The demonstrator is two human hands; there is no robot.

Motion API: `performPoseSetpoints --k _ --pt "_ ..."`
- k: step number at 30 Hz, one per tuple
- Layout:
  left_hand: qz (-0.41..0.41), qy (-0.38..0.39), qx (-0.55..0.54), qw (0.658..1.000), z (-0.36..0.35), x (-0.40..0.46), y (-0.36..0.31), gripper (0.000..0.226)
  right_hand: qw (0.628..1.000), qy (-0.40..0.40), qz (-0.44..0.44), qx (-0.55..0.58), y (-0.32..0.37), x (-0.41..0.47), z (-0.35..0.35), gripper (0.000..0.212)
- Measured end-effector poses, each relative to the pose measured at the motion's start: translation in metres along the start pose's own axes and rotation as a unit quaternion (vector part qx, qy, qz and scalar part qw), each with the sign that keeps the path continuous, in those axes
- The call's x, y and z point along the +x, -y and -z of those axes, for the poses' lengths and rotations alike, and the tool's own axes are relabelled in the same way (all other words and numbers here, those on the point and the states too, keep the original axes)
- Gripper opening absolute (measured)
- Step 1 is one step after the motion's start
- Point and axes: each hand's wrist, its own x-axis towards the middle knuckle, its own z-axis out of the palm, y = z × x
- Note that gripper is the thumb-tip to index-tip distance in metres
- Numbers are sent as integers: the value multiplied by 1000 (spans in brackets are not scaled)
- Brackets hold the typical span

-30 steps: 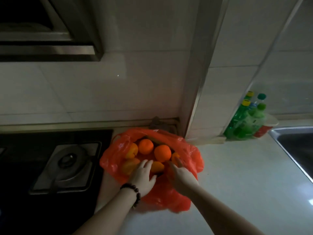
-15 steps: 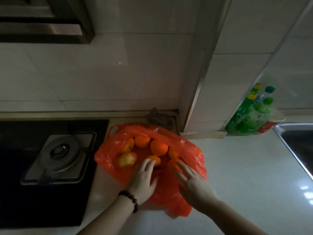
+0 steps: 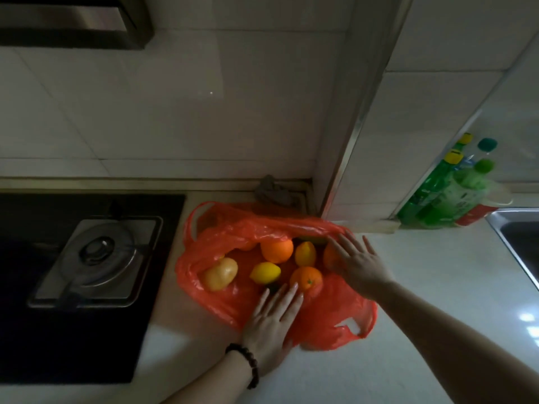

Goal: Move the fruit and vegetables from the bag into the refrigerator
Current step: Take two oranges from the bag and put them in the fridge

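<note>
Bag (image 3: 233, 298): orange plastic, open on counter (image 3: 437, 287) beside stove (image 3: 87, 258) | contents: oranges (image 3: 277, 249), lemons (image 3: 264, 272), potato (image 3: 220, 274) | left hand (image 3: 271, 325): flat on bag's near edge | right hand (image 3: 357, 262): fingers spread, holding rim back

Bag (image 3: 233, 237) mouth now spread wider

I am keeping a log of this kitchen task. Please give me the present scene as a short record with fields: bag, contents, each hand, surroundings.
bag: orange plastic bag, open, lying on the counter
contents: two oranges in full view, two lemons, one yellowish potato-like item
left hand: fingers straight, flat on the bag's near edge, holds nothing
right hand: fingers spread, on the bag's right side, holds nothing
surroundings: gas stove at left, green bottles and sink at right
</note>
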Motion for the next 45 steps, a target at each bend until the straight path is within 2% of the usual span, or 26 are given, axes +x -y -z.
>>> performPoseSetpoints --k 5,8,11,16,19,22,27,34,36,41,45 --pt "-14 28 30 999 -10 -18 -11 74 996 17 -45 74 -7 -2 -5 73" --pt "-38 -36 33 998 -14 -22 -11 60 992 30 -64 104 -8 -6 -1 81" --pt "-18 -111 -1 994 0 -11 -13 47 995 34 -47 87 -7 -12 2 90" --pt "93 -182 -136 969 32 43 -21 53 998 -28 14 45 -4 -12 6 95" --pt "125 -120 -188 967 36 72 -27 67 999 -8 32 39 -3 -6 4 96" --pt "149 -39 -178 972 28 85 -30 79 997 25 -12 70 -3 -4 -2 99" --pt "156 -39 -178 971 16 86 -32 78 987 15 -73 142 -4 -7 -9 96" --pt "172 -129 -219 952 39 71 -28 79 966 -53 -98 235 3 -20 14 98" --pt "180 -168 -215 945 51 66 -23 80 964 -82 -99 231 10 -23 30 96" --pt "194 -252 -212 924 84 51 -13 81 962 -138 -53 229 30 -25 71 94" --pt "221 -276 -192 915 116 27 -8 81 951 -151 3 271 63 -17 97 93"
